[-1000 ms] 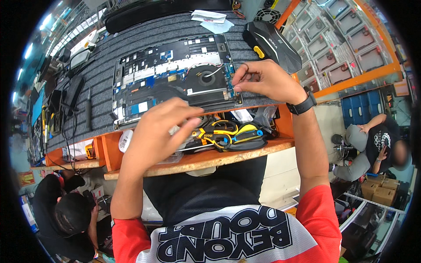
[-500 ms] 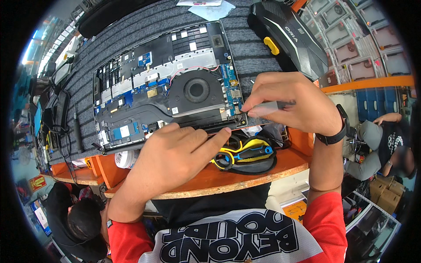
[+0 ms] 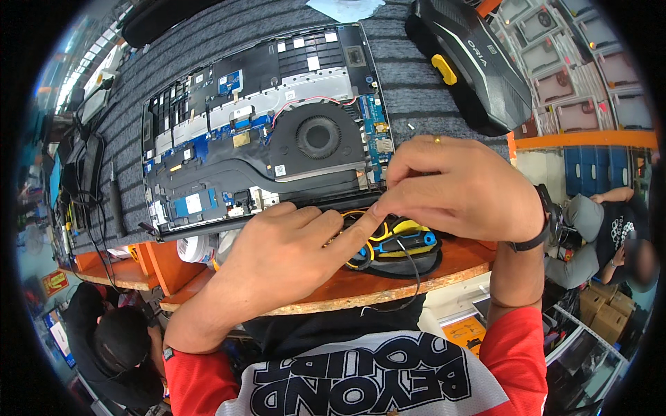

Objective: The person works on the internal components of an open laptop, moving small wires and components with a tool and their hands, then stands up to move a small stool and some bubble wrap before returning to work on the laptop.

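An open laptop (image 3: 215, 173), its fan and boards exposed, lies on a grey ribbed mat (image 3: 402, 83). My left hand (image 3: 284, 263) rests at its front edge, index finger stretched toward the right corner, other fingers loosely bent, thumb hidden. My right hand (image 3: 454, 194) is pinched at that front right corner, close to the left index fingertip; what it holds is hidden. A thin dark cable (image 3: 416, 274) dangles below my hands. A screwdriver (image 3: 115, 208) lies left of the laptop. Yellow-and-black tools (image 3: 409, 243) sit in the shelf under the bench top.
A black case (image 3: 472, 76) stands back right. Cables and adapters (image 3: 87, 173) crowd the left end. The wooden shelf edge (image 3: 326, 301) runs in front of me. One person (image 3: 118, 340) works low at left, another (image 3: 610, 229) sits at right, beside cardboard boxes (image 3: 600, 308).
My right hand has come down and inward to the front corner, meeting the left index finger. The left hand has shifted right along the edge. A dangling cable now shows. The view has shifted.
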Available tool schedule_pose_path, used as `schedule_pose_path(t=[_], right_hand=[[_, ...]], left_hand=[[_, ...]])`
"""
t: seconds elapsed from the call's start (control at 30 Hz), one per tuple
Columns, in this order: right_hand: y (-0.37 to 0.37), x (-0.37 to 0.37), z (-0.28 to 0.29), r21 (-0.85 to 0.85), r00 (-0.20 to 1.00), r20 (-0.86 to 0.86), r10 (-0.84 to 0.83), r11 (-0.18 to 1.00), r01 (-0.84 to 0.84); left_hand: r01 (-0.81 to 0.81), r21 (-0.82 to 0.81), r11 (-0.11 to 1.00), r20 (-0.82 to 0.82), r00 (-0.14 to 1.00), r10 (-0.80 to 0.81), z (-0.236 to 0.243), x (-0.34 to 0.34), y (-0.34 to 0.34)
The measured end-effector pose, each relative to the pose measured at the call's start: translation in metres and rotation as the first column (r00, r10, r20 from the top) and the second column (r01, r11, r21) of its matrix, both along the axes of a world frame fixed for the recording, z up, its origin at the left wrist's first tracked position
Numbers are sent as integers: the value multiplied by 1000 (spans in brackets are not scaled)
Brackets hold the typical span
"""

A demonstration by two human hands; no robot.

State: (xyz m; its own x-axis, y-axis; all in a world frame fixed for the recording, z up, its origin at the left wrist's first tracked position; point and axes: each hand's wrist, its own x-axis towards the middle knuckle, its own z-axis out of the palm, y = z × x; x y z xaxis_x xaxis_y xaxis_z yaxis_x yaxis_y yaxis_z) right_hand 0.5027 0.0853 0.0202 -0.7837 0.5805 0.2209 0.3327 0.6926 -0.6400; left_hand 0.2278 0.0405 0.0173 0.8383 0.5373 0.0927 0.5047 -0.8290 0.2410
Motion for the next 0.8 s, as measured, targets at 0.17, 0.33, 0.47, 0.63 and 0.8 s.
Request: schedule_pose_path(t=[0.17,0.33,0.47,0.63,0.8], right_hand=[[-23,-6,17,-32,986,166,-21,999,26],[-23,-8,16,40,985,171,29,999,-37],[-13,2,14,64,989,50,-140,989,137],[-9,3,13,118,985,47,-165,980,158],[-7,-2,11,80,983,49,-175,982,171]], left_hand=[[5,-12,1000,6,1000,-4,-5,0,-1],[-43,11,999,104,994,42,-10,2,-1],[-66,37,997,107,992,62,-10,0,-2],[-8,-11,1000,13,1000,8,-3,-4,0],[0,-21,1000,7,1000,0,-4,-3,-1]])
